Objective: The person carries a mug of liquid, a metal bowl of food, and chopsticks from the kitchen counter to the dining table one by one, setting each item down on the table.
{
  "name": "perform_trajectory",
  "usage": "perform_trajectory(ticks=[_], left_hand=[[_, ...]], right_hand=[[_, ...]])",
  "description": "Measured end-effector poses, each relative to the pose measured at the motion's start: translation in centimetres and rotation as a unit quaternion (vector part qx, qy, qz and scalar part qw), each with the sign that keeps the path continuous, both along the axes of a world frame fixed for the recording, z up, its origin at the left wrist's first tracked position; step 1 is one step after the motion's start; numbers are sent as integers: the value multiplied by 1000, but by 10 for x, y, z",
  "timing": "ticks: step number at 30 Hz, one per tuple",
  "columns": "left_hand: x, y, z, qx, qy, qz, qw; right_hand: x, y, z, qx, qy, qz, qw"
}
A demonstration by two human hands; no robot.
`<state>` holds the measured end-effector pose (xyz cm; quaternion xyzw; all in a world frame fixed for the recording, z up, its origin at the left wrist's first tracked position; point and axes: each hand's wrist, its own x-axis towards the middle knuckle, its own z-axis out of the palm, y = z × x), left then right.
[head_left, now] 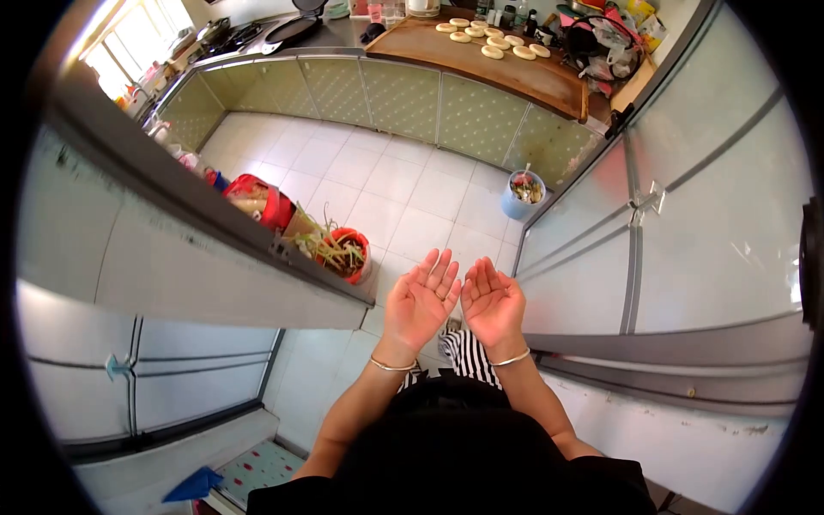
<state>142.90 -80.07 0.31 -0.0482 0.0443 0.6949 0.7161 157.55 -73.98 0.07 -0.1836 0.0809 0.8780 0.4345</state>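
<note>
My left hand (419, 300) is raised in front of my body, palm up, its fingers stretched out and holding nothing. Beside it, my right hand (493, 300) also faces palm up with extended fingers and nothing in it. The two hands are close together over the tiled floor (378, 206). A bangle (392, 366) circles the left wrist, another bangle (512, 357) the right, and a ring shows on a left finger. Nearest to the left hand, lower down, stands a red bucket (367, 257) with soil and drooping green stalks.
I stand in a doorway with a frosted sliding door (584, 249) at the right and a wall edge (326, 313) at the left. A blue bin (520, 206) of scraps stands ahead. Pale round dough pieces (492, 51) lie on a wooden board (429, 56); a black pan (292, 32) sits farther left.
</note>
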Motion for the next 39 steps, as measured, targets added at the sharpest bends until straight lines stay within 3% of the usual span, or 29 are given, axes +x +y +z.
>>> perform_trajectory(ticks=[6,13,16,27,34,39], left_hand=[[-31,107,-7,-25,13,8,1000],[-68,231,6,-17,47,47,998],[-77,271,-1,-6,12,63,998],[-136,434,-33,-30,-11,-61,998],[-228,560,-17,38,-7,-112,993],[-281,621,-15,-10,28,-106,994]], right_hand=[[-38,118,-16,23,4,15,1000],[-77,261,8,33,-10,81,996],[-87,306,5,22,-19,72,997],[-148,437,-19,-49,-22,17,998],[-232,549,16,21,-17,16,1000],[-288,592,13,33,-33,7,999]])
